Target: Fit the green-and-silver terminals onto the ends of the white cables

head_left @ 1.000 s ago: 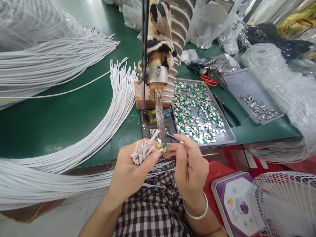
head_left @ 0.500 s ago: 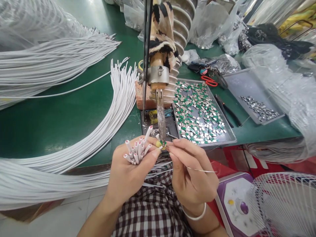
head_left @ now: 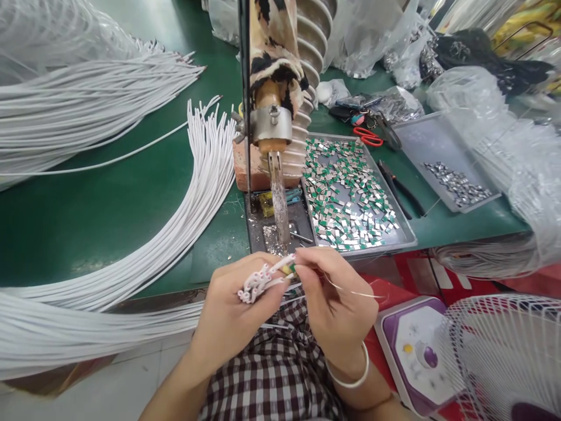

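Hands meet just under the soldering iron tip (head_left: 280,225), at the near edge of the bench (head_left: 109,199).

Left hand (head_left: 232,310): fist closed round a bundle of white cable ends (head_left: 256,283), cut ends fanned up and toward the right. Thumb and forefinger single out one end and push it forward with a small green-and-yellow part (head_left: 289,269) at its tip. Wrist low, forearm coming up from the lap.

Right hand (head_left: 335,304): fingertips pinched on a thin solder wire (head_left: 350,290), which trails off to the right. Palm faces left, wrist bent slightly, white bangle (head_left: 350,377) on it. The pinch sits touching the presented cable end.

Step looks like tacking the small part to one cable end at the fixed iron. To do it well, my read:
- bring the joint to the tip, not the fingers; keep the pinch back from the hot shaft
- hold the other ends clear so only one touches
- feed solder onto the joint, short touch, then lift off straight
- brace both wrists together to keep the joint steady

Tray of green-and-silver parts (head_left: 350,193) sits just right of the iron. Long white cables (head_left: 184,216) curve across the bench on the left.
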Available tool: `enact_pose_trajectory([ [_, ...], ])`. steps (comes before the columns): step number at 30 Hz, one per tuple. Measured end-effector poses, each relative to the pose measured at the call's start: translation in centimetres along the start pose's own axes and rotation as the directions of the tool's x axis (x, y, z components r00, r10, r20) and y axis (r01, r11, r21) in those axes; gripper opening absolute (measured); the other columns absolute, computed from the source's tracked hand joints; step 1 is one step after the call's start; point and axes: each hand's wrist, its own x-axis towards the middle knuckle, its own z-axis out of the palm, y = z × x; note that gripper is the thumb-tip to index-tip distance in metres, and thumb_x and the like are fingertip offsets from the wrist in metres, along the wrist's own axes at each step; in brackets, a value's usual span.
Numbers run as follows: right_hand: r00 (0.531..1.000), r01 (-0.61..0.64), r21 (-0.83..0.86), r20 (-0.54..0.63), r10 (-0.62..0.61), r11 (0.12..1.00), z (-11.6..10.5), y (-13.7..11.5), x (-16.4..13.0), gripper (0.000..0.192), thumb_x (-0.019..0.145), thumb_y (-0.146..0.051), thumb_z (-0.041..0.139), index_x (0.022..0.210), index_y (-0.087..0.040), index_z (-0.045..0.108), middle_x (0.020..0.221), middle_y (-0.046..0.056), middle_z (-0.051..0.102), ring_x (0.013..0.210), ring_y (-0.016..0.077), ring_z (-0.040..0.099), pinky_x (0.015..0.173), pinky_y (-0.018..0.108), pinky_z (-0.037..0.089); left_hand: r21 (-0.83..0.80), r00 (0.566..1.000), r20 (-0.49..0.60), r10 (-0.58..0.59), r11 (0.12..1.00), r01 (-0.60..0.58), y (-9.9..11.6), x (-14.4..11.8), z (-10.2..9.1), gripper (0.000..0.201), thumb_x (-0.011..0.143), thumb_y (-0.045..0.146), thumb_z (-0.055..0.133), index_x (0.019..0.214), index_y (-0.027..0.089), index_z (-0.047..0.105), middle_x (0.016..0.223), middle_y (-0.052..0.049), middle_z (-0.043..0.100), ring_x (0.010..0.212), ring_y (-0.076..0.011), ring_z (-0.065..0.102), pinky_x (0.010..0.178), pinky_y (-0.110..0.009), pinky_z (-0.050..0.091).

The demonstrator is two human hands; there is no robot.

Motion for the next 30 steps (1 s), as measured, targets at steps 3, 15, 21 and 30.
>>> enact_pose_trajectory([
  [3, 0.998, -0.059, 0.093, 0.027, 0.057, 0.994, -0.5, -0.5, 0.2, 0.024, 0.088, -0.001, 0.062, 0.096, -0.023, 0.069, 0.084, 0.000, 0.072, 0.079, 0.0140, 0.067, 0.072, 0.029, 0.056, -0.053, 0.999, 0.035, -0.030, 0.998, 0.032, -0.6, -0.4, -0.4, 0.014, 0.093, 0.015, 0.065, 0.088, 0.024, 0.075, 0.097, -0.002, 0.078, 0.090, -0.0168, 0.072, 0.079, -0.024, 0.053],
  [15, 0.969, 0.042, 0.072, 0.240, -0.058, 0.997, -1.4, -1.4, 0.3, 0.021, 0.090, -0.004, 0.062, 0.101, -0.019, 0.072, 0.085, 0.004, 0.075, 0.079, 0.0159, 0.063, 0.073, 0.033, 0.054, -0.138, 0.990, 0.140, 0.009, 0.990, 0.010, 0.0, -0.7, -0.1, 0.018, 0.098, 0.034, 0.063, 0.093, 0.023, 0.076, 0.095, -0.003, 0.074, 0.086, -0.0153, 0.068, 0.076, -0.022, 0.050],
  [21, 0.988, -0.083, 0.111, 0.139, 0.067, 0.990, -1.5, -1.6, 0.3, 0.015, 0.085, -0.009, 0.074, 0.091, -0.022, 0.076, 0.076, 0.000, 0.076, 0.069, 0.0146, 0.066, 0.065, 0.031, 0.054, -0.091, 1.000, -0.017, -0.007, 0.996, 0.006, 0.1, -1.2, 0.2, 0.009, 0.092, 0.021, 0.071, 0.083, 0.023, 0.073, 0.071, 0.003, 0.061, 0.063, -0.0116, 0.056, 0.058, -0.022, 0.042],
  [30, 0.930, -0.308, 0.368, 0.310, 0.197, 0.877, -1.7, -1.0, 0.6, 0.026, 0.086, -0.007, 0.064, 0.096, -0.023, 0.081, 0.074, 0.002, 0.078, 0.065, 0.0146, 0.066, 0.060, 0.029, 0.052, -0.128, 0.998, -0.048, 0.043, 0.991, -0.049, -0.4, -1.1, 0.0, 0.013, 0.089, 0.013, 0.071, 0.086, 0.025, 0.075, 0.074, 0.002, 0.063, 0.067, -0.0134, 0.057, 0.060, -0.025, 0.043],
])
